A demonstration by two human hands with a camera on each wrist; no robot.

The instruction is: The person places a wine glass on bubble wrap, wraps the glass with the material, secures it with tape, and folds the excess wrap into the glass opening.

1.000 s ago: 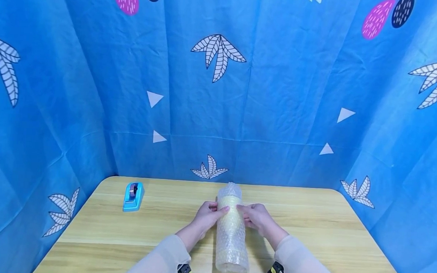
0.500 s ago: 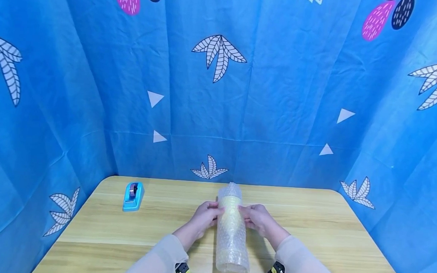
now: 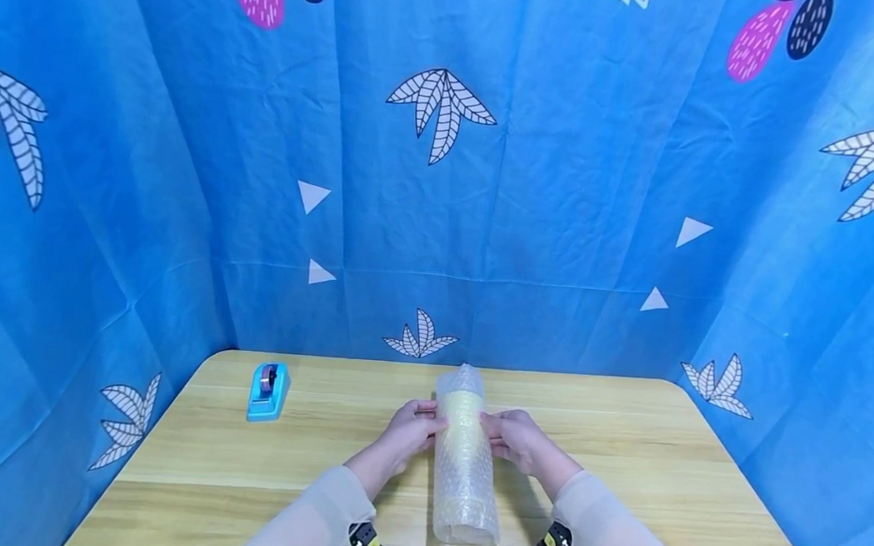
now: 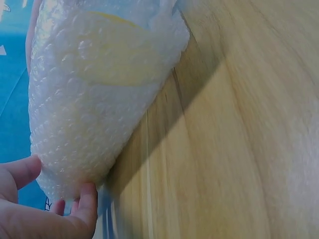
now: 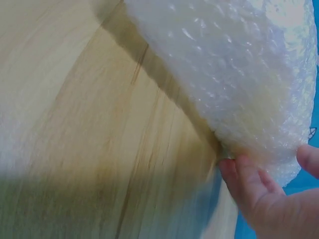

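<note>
Bubble-wrap roll (image 3: 465, 475) lies on its side on the wood-grain table (image 3: 643, 469), at mid-width, with one end toward the person and the other near the far edge. A yellowish area shows through the wrap. The left hand (image 3: 406, 434) grasps the roll's left side; the right hand (image 3: 520, 442) grasps its right side. Each thumb bears on the wrap above the fingers. A blue tape dispenser (image 3: 265, 406) stands well apart, near the table's far left corner.

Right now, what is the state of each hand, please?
Left hand: holding the bubble-wrapped roll at its left side.
Right hand: holding it at its right side.
</note>
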